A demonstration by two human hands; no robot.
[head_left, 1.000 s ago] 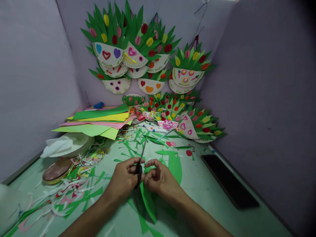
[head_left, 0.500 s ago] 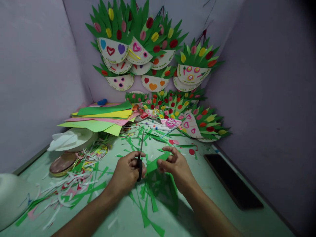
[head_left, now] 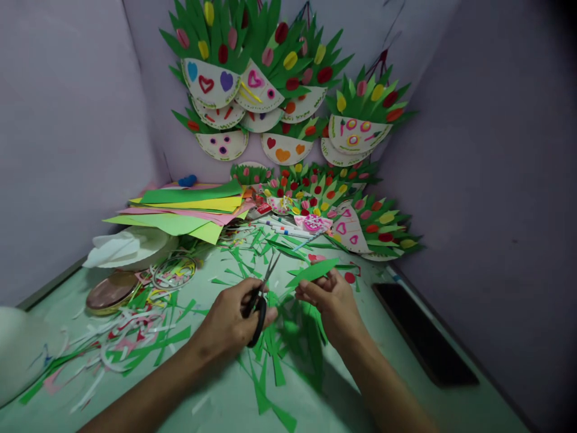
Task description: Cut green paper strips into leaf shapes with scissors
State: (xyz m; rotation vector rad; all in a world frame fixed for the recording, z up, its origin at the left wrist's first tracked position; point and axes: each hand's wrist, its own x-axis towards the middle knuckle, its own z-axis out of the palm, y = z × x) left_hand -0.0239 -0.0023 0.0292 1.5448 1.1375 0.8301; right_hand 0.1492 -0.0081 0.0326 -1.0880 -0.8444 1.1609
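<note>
My left hand [head_left: 235, 313] is closed round the black handles of a pair of scissors [head_left: 269, 273]. The blades point away from me and stand slightly apart. In my right hand [head_left: 332, 304], a green paper leaf [head_left: 315, 272] is pinched between thumb and fingers, its pointed end toward the upper right. The scissor blades are to the left of the leaf, not touching it. Beneath both hands lie several narrow green paper offcuts [head_left: 273, 361], partly in shadow.
Coloured paper sheets [head_left: 193, 207] are stacked at the back left, near paper plates [head_left: 130, 246] and a round tin [head_left: 112, 293]. A dark phone [head_left: 424, 334] lies at the right. Decorated half-plate crafts [head_left: 211, 84] hang on the back wall; markers [head_left: 288, 228] lie below them.
The green paper in my right hand has turned from a wide strip to a leaf held flatter and higher. The scissors have tilted right and their blades have parted.
</note>
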